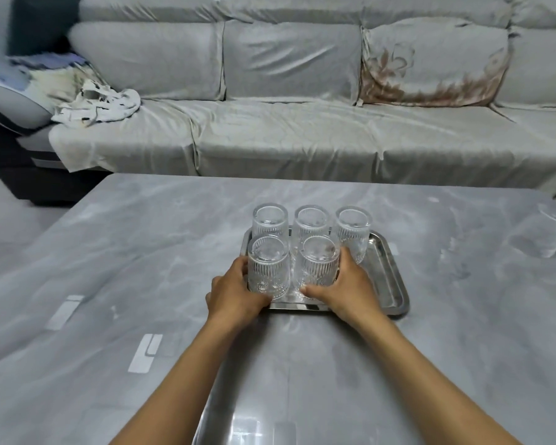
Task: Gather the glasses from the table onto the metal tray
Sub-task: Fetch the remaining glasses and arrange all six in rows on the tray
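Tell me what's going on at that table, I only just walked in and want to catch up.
A person is gathering ribbed glasses onto a metal tray on the grey table. Five glasses stand on it, three in the back row and two in front. The left hand holds the front left glass, and the right hand holds the front right glass. The tray's right side is free. A covered sofa sits behind.

Bare tray (386,277) right of glasses (308,248)
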Motion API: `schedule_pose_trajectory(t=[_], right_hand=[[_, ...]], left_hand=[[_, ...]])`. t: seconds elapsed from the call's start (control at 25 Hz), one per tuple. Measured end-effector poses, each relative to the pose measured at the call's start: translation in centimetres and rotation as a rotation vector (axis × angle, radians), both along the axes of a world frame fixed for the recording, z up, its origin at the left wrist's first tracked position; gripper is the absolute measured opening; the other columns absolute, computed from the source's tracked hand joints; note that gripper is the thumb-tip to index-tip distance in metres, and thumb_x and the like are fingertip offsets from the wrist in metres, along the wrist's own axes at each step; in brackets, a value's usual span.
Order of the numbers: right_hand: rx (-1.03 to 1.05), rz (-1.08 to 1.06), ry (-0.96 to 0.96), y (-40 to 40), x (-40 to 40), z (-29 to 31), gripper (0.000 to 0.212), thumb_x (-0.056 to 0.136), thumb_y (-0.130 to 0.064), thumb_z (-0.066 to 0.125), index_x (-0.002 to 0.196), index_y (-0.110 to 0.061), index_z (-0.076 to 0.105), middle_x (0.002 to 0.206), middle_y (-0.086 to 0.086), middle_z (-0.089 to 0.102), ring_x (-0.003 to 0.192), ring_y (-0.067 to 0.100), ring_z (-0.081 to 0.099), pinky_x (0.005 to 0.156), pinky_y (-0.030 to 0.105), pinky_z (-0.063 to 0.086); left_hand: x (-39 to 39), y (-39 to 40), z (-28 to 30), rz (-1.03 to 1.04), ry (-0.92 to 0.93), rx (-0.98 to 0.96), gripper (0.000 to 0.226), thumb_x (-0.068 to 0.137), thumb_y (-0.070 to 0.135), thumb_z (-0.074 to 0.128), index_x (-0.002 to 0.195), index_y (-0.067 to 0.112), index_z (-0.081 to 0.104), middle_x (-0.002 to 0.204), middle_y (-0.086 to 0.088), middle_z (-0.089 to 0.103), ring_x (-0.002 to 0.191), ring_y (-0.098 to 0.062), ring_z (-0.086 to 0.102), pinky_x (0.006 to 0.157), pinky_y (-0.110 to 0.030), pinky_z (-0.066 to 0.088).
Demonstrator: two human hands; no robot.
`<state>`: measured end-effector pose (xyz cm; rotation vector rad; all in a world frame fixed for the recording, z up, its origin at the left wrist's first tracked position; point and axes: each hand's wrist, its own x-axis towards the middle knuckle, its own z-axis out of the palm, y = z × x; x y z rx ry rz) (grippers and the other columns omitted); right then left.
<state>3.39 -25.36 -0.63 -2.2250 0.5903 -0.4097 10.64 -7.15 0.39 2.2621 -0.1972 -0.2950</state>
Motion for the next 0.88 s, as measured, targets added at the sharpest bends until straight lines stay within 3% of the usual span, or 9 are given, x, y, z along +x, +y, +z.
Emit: schedule_pose_trajectory(t=[0.16,0.28,0.44,0.48,0.56,0.64,0.72,0.88], right_hand=[[0.012,0.004,-0.022,0.4,0.1,-0.5,0.098,0.051,-0.044,0.087,0.133,-0.024,0.039,0.124,0.0,0.066,0.112,0.022,0.061,0.082,0.025,0.043],[0.082,0.106,0.036,-0.6,-0.4,-0.3,0.115,0.046,-0.051,0.086,0.142,-0.03,0.026,0.137,-0.003,0.056,0.122,0.019,0.055,0.091,0.026,0.042],[0.226,0.192,0.051,-3.2,-2.9,1.6,0.124,0.043,-0.056,0.087,0.146,-0.041,0.019,0.146,-0.008,0.041,0.129,0.013,0.046,0.104,0.034,0.043],[0.226,0.201,0.035,-4.1,-3.9,2.2,0.122,0.045,-0.054,0.087,0.146,-0.041,0.021,0.143,-0.012,0.04,0.13,0.012,0.044,0.105,0.035,0.043],[0.238,0.184,-0.015,-6.4,-6.3,3.2,0.11,0.052,-0.044,0.088,0.143,-0.042,0.026,0.135,-0.02,0.042,0.126,0.009,0.046,0.1,0.028,0.044],[0.212,0.066,-0.073,-9.0,-8.6,3.5,0.09,0.065,-0.031,0.083,0.139,-0.038,0.034,0.132,-0.019,0.047,0.119,0.01,0.05,0.09,0.022,0.044],[0.147,-0.172,-0.133,-11.9,-10.9,3.7,0.072,0.075,-0.024,0.075,0.138,-0.03,0.04,0.139,-0.009,0.049,0.114,0.014,0.053,0.088,0.025,0.042],[0.035,-0.46,-0.159,-17.8,-15.1,3.9,0.061,0.08,-0.02,0.066,0.137,-0.024,0.044,0.144,-0.003,0.049,0.121,0.022,0.054,0.098,0.034,0.045]], left_hand=[[-0.1,0.0,0.0,0.004,-0.003,0.005,0.071,0.059,0.035,0.076,0.125,0.035,0.05,0.123,0.01,0.066,0.12,-0.027,0.053,0.099,-0.046,0.043],[-0.3,0.0,1.3,0.003,-0.012,-0.058,0.078,0.063,0.022,0.076,0.134,0.028,0.044,0.135,0.002,0.059,0.123,-0.027,0.052,0.103,-0.046,0.042],[-2.8,-0.9,4.2,0.017,-0.597,-0.137,0.065,0.07,0.02,0.063,0.132,0.026,0.045,0.136,0.002,0.052,0.12,-0.021,0.046,0.099,-0.03,0.038],[-3.9,-2.0,4.8,-0.046,-0.686,-0.193,0.061,0.072,0.021,0.061,0.131,0.027,0.045,0.135,0.004,0.052,0.12,-0.016,0.045,0.1,-0.024,0.035],[-6.1,-6.1,5.4,-0.271,-0.69,-0.216,0.058,0.076,0.019,0.06,0.132,0.025,0.047,0.138,0.003,0.051,0.126,-0.015,0.044,0.104,-0.019,0.03],[-7.8,-11.0,5.2,-0.509,-0.603,-0.119,0.056,0.082,0.019,0.06,0.136,0.021,0.047,0.144,0.0,0.046,0.131,-0.019,0.041,0.107,-0.023,0.029],[-9.1,-16.2,4.3,-0.718,-0.537,0.0,0.052,0.091,0.026,0.054,0.142,0.022,0.042,0.15,-0.001,0.041,0.135,-0.022,0.037,0.108,-0.03,0.03],[-9.2,-25.7,1.9,-1.021,-0.457,0.524,0.066,0.091,0.055,0.045,0.148,0.027,0.027,0.158,-0.01,0.025,0.143,-0.032,0.025,0.115,-0.044,0.027]])
